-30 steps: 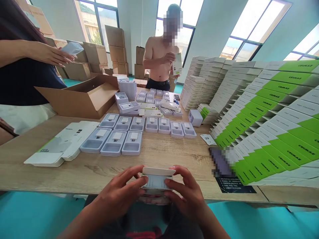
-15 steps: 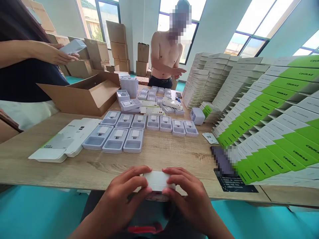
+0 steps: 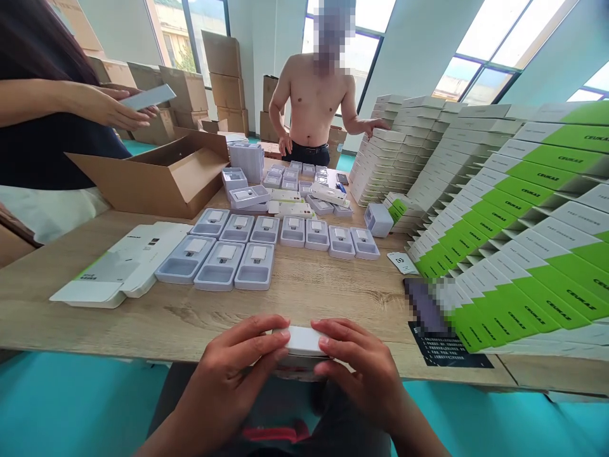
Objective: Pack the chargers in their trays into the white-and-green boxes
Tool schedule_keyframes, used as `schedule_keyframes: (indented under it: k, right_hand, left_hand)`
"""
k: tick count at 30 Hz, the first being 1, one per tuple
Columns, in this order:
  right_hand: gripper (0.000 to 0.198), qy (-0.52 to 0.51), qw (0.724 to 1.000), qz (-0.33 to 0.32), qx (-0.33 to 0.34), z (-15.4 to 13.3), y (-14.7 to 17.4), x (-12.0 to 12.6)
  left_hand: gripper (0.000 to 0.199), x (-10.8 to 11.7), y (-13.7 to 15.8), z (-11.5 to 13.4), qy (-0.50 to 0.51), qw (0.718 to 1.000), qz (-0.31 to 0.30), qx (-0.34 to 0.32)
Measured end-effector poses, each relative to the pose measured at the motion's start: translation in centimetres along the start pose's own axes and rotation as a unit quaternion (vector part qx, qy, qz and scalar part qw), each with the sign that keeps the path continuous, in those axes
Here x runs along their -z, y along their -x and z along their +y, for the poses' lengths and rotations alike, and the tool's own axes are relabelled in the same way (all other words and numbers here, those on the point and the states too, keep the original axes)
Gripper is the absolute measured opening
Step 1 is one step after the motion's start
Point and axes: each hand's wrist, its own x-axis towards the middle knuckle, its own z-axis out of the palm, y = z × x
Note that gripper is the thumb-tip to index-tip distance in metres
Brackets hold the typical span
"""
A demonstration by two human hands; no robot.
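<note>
Since the earlier frames, the end of the small, white, rectangular cardboard box (image 3: pixel 304 341) has been closed over: the flap that was standing up is now folded down, and a smooth white panel is shown. That box is held level at the near edge of the wood-grain tabletop (image 3: pixel 323 298), though whether it is rested on the wood cannot be told.

One end is gripped by the left hand (image 3: pixel 240 362) and the other by the right hand (image 3: pixel 364 362), with the fingers of both clamped on it, thumbs below. The step in hand is judged to be the shutting of the box end; next, even pressure along the flap edge seems called for, so that it is seated without creasing.

Beyond, pale lilac plastic trays (image 3: pixel 252 276) are laid out in rows, each with a small white block set at its far end. To their left a flat white, grey and green printed carton (image 3: pixel 128 260) is laid. At the right, green-and-white boxes (image 3: pixel 528 260) are stacked high. Farther off, a co-worker's hand (image 3: pixel 375 125) has been brought to the white box stacks (image 3: pixel 378 162).
</note>
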Motion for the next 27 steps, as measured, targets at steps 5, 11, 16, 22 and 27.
schedule_keyframes:
  k: [5, 11, 16, 22, 27]
  right_hand:
    - [0.041, 0.011, 0.999, 0.011, 0.035, 0.7, 0.8, -0.2]
    - [0.036, 0.046, 0.997, 0.03, 0.06, 0.6, 0.7, -0.4]
    - [0.033, 0.049, 0.996, 0.029, 0.062, 0.3, 0.8, -0.3]
    - [0.029, 0.045, 0.997, 0.031, 0.056, 0.4, 0.9, -0.8]
    - [0.019, 0.033, 0.998, 0.047, 0.036, 0.3, 1.3, -1.3]
  left_hand:
    - [0.027, 0.3, -0.1, -0.7, -0.025, 0.997, -0.002, -0.073]
    - [0.029, 0.3, 0.1, -1.3, -0.056, 0.989, -0.006, -0.134]
    - [0.045, 0.2, 1.1, -2.8, -0.075, 0.978, -0.02, -0.194]
    - [0.052, -0.4, 1.3, -3.8, -0.068, 0.976, -0.007, -0.209]
    - [0.054, -2.6, 2.8, -3.9, 0.053, 0.998, 0.031, -0.019]
